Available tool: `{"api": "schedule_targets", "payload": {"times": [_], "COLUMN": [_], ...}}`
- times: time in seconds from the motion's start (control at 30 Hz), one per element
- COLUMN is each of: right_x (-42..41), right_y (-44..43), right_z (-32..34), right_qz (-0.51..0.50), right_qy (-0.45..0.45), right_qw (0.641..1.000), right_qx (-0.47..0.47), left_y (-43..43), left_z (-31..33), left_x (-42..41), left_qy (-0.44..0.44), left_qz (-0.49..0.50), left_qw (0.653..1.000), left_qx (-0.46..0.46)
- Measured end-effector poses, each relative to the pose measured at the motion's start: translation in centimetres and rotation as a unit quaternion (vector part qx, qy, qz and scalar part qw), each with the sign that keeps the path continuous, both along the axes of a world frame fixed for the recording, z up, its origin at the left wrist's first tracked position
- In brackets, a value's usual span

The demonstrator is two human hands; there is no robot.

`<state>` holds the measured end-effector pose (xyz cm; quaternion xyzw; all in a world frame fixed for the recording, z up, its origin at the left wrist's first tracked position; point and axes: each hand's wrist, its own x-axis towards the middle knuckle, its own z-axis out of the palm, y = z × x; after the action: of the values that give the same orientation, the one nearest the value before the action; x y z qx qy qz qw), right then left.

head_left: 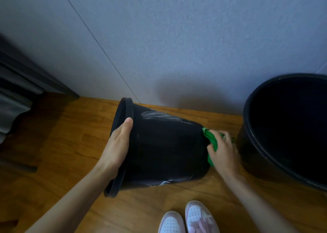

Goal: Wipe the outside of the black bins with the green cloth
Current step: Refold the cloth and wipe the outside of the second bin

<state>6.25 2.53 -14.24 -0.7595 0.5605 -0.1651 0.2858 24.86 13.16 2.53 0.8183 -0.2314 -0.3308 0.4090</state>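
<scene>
A small black bin [164, 144] lies tipped on its side on the wooden floor [70, 135], mouth to the left and base to the right. The left hand [117, 144] grips its rim, thumb on the outer wall. The right hand [223, 153] curls round the bunched green cloth [211, 137], pressing it against the bin's base. A larger black bin [247, 153] stands upright just right of that hand. White shoes [191, 218] show near.

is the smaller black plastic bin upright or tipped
Tipped sideways: the smaller black plastic bin points its rim left, gripped by the left hand, base right against the green cloth.
</scene>
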Motion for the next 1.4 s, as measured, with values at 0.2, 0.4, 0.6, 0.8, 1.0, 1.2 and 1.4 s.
{"api": "schedule_targets", "payload": {"times": [0.2, 0.4, 0.6, 0.8, 1.0, 1.2, 1.4], "right_x": [1.8, 7.6, 9.5, 8.3, 4.4, 6.7, 8.6], "right_y": [0.2, 6.4, 6.1, -1.0, -4.8, -0.6, 6.9], "right_z": [1.8, 9.4, 11.2, 7.7, 3.3, 7.6, 11.6], "right_qz": [0.013, 0.125, 0.207, 0.138, 0.074, 0.123, 0.212], "right_qy": [-0.024, -0.156, -0.179, -0.044, 0.104, -0.051, -0.169], "right_qw": [1.0, 0.975, 0.95, 0.988, 0.991, 0.991, 0.955], "right_qx": [0.0, -0.097, -0.151, -0.059, 0.049, -0.033, -0.118], "left_y": [0.7, 0.4, 0.9, 2.2, 2.5, 2.6, 2.0], "left_z": [-0.2, -0.4, -0.8, -1.1, -1.2, -1.1, -1.3], "left_x": [0.5, 0.0, 0.6, 0.6, 0.7, 0.7, 1.0], "left_qy": [0.007, 0.004, 0.006, -0.036, -0.026, -0.036, -0.03], "left_qz": [0.028, 0.016, -0.016, -0.049, -0.061, -0.07, -0.063], "left_qw": [1.0, 1.0, 1.0, 0.998, 0.997, 0.996, 0.996], "left_qx": [0.009, -0.011, -0.024, -0.022, -0.037, -0.05, -0.055]}}
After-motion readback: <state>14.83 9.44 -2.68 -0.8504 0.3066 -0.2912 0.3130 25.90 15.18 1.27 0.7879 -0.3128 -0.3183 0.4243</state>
